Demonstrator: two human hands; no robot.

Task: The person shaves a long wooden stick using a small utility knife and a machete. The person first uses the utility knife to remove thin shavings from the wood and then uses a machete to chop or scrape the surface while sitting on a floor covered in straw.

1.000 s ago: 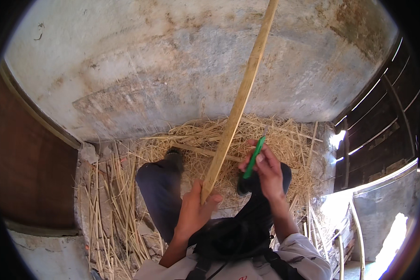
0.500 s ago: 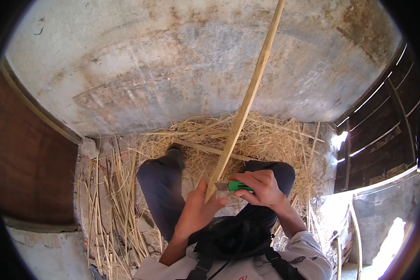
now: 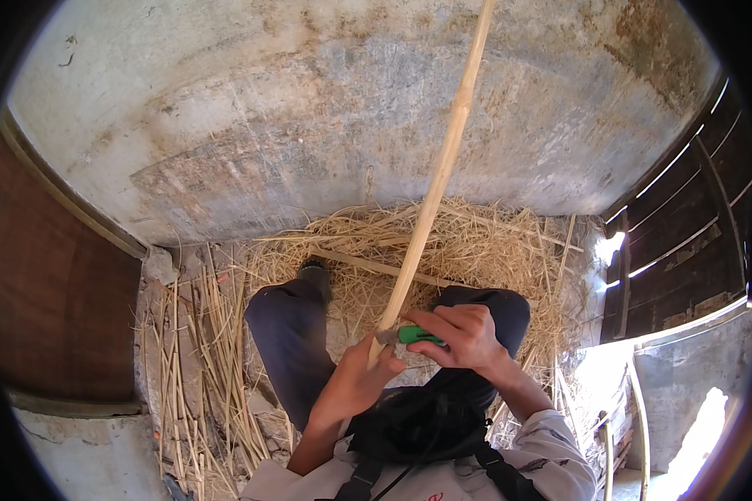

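A long pale bamboo strip [image 3: 434, 196] slants up and away from my lap, leaning rightward past the wall's top edge of the view. My left hand [image 3: 353, 382] is closed around its near end, thumb lying along the right side. In my right hand [image 3: 466, 338] is a green-handled utility knife [image 3: 416, 335], gripped between thumb and fingers. Its short grey blade points left and meets the strip just above my left fingers. How deep the blade sits in the bamboo is too small to tell.
Curly shavings [image 3: 493, 246] heap against the stained wall [image 3: 368, 117] ahead. Several thin bamboo strips [image 3: 196, 367] lie on the floor to my left. A brown panel [image 3: 58, 292] stands at far left, dark slatted boards [image 3: 685, 234] at right. My bent knees flank the work.
The bamboo strip has turned about its length, showing a rounder face, and its far end has shifted left. The knife has moved slightly left, its blade now against the strip.
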